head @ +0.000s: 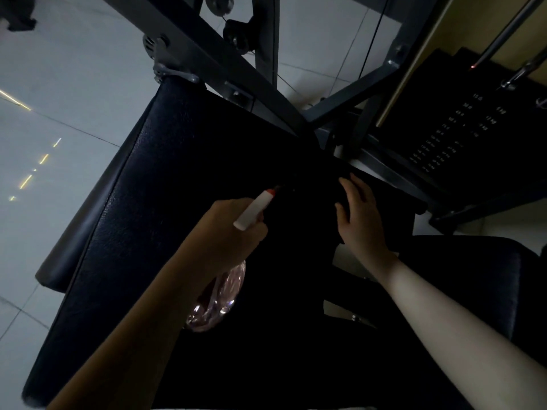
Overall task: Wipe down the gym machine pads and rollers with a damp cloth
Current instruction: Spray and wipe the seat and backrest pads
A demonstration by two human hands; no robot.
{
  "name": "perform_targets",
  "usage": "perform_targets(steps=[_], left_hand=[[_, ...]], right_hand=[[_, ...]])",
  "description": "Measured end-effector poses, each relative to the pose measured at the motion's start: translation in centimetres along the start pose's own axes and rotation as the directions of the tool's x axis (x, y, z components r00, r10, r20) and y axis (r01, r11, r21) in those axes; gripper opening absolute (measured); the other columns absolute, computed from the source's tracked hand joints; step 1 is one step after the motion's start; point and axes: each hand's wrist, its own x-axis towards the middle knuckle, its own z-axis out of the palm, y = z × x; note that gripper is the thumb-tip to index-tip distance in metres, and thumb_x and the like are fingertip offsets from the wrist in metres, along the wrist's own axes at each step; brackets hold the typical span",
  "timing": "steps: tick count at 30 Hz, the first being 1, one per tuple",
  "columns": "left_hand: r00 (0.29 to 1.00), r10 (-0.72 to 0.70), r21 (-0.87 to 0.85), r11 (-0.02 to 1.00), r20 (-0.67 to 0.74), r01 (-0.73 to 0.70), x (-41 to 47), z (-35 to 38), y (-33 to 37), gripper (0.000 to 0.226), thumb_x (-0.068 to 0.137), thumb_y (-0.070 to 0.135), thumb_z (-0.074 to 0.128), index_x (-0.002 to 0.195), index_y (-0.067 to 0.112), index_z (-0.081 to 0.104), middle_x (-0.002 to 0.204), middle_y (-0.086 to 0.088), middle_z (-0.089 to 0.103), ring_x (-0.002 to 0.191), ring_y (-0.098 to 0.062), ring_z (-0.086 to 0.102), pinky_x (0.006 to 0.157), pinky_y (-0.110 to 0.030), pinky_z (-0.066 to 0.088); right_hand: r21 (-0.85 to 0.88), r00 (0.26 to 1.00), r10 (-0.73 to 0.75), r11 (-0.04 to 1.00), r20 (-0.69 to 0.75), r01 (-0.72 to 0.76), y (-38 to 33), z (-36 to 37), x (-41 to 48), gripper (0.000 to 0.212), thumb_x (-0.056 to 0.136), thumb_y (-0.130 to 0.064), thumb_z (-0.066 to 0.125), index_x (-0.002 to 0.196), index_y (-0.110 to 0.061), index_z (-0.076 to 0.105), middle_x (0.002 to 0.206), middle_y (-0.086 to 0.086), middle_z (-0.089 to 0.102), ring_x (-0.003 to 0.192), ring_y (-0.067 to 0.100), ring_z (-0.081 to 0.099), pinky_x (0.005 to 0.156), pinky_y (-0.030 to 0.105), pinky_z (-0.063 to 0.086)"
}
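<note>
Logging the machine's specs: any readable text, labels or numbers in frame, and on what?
"kg" after small numbers: right column of white print on the weight stack; the digits are too blurred to trust.
Left column, same stack: too small to read.
Spray bottle, black pad: no text visible.

The machine pad (154,184) is covered in black leather-like upholstery with a fine pebbled grain and a dull sheen along its edge, and the frame (213,54) above it is grey painted metal with a satin finish. The spray bottle (220,294) has a clear, pink-tinted plastic body that glints in the dim light, and its head (254,209) is smooth white plastic with a red tip. The floor (59,93) is pale glossy tile that mirrors streaks of light, while the weight stack (455,128) looks matt black with small printed figures.
</note>
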Motion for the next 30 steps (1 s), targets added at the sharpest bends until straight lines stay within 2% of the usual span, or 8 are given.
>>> perform_targets(steps=[3, 9, 14, 17, 20, 23, 25, 30], left_hand=[[0.999, -0.035, -0.053, 0.998, 0.010, 0.036, 0.0, -0.3, -0.4, 0.010, 0.086, -0.001, 0.057, 0.075, -0.001, 0.055, 0.060, -0.004, 0.050, 0.051, -0.016, 0.042, 0.042, -0.017, 0.032], [0.997, -0.048, -0.040, 0.998, 0.053, 0.050, -1.8, -0.1, -2.1, 0.013, 0.086, -0.004, 0.058, 0.074, -0.003, 0.053, 0.062, -0.007, 0.050, 0.055, -0.020, 0.042, 0.045, -0.019, 0.031], [0.985, -0.042, -0.034, 0.998, 0.164, 0.049, -2.6, 0.0, -2.6, 0.010, 0.089, -0.001, 0.059, 0.092, -0.011, 0.057, 0.077, -0.024, 0.057, 0.059, -0.031, 0.044, 0.047, -0.019, 0.035], [0.983, -0.066, -0.072, 0.994, 0.172, 0.080, -3.2, 0.3, -2.6, 0.005, 0.088, -0.002, 0.057, 0.085, -0.005, 0.060, 0.066, -0.012, 0.058, 0.054, -0.023, 0.045, 0.047, -0.023, 0.034], [0.979, -0.046, -0.111, 0.991, 0.199, 0.069, -3.8, 0.6, -2.2, 0.017, 0.085, 0.011, 0.058, 0.087, -0.006, 0.062, 0.066, -0.017, 0.059, 0.055, -0.024, 0.045, 0.050, -0.028, 0.034], [0.979, -0.020, -0.079, 0.996, 0.202, 0.036, -4.3, 0.7, -2.1, 0.012, 0.089, 0.004, 0.057, 0.078, 0.002, 0.061, 0.065, -0.012, 0.057, 0.055, -0.023, 0.044, 0.050, -0.029, 0.033], [0.982, -0.027, -0.048, 0.998, 0.189, 0.037, -4.6, 0.6, -2.5, 0.013, 0.088, 0.003, 0.057, 0.076, -0.001, 0.058, 0.063, -0.008, 0.057, 0.053, -0.022, 0.045, 0.049, -0.026, 0.034], [0.996, -0.068, -0.069, 0.995, 0.061, 0.072, -4.8, 0.5, -2.5, 0.031, 0.085, -0.009, 0.057, 0.066, 0.014, 0.053, 0.050, 0.009, 0.056, 0.042, -0.003, 0.043, 0.042, -0.013, 0.032]], right_hand=[[-0.004, 1.000, -0.006, 1.000, 0.011, 0.006, 0.1, 0.0, 0.0, 0.047, 0.091, -0.007, 0.056, 0.136, -0.009, 0.045, 0.145, 0.015, 0.036, 0.135, 0.029, 0.035, 0.106, 0.038, 0.036], [-0.011, 1.000, -0.013, 1.000, 0.015, 0.013, 0.2, 0.2, 0.1, 0.048, 0.090, -0.006, 0.056, 0.136, -0.007, 0.045, 0.145, 0.017, 0.036, 0.135, 0.033, 0.034, 0.107, 0.045, 0.037], [-0.011, 1.000, -0.007, 1.000, 0.017, 0.007, 0.2, 0.2, 0.1, 0.049, 0.089, -0.004, 0.057, 0.137, -0.006, 0.045, 0.145, 0.018, 0.036, 0.135, 0.035, 0.034, 0.106, 0.046, 0.037], [-0.010, 1.000, -0.014, 1.000, 0.024, 0.014, 0.2, 0.1, 0.0, 0.050, 0.089, -0.004, 0.057, 0.137, -0.006, 0.044, 0.145, 0.018, 0.035, 0.135, 0.035, 0.033, 0.107, 0.046, 0.036], [0.002, 0.999, -0.011, 1.000, 0.039, 0.011, 0.1, -0.2, 0.0, 0.050, 0.089, -0.005, 0.057, 0.137, -0.007, 0.044, 0.146, 0.017, 0.034, 0.136, 0.033, 0.032, 0.108, 0.044, 0.035], [0.013, 0.999, -0.006, 1.000, 0.038, 0.005, 0.0, -0.3, 0.0, 0.050, 0.089, -0.005, 0.057, 0.137, -0.007, 0.044, 0.147, 0.016, 0.034, 0.136, 0.031, 0.032, 0.108, 0.041, 0.035], [0.028, 1.000, 0.011, 1.000, 0.016, -0.012, -0.1, -0.2, -0.1, 0.050, 0.089, -0.005, 0.057, 0.138, -0.009, 0.044, 0.147, 0.015, 0.033, 0.136, 0.030, 0.033, 0.108, 0.040, 0.036], [0.073, 0.999, 0.047, 0.996, 0.012, -0.048, -0.4, 0.3, -0.7, 0.052, 0.091, -0.006, 0.055, 0.140, -0.011, 0.041, 0.149, 0.015, 0.030, 0.137, 0.030, 0.031, 0.109, 0.044, 0.036]])
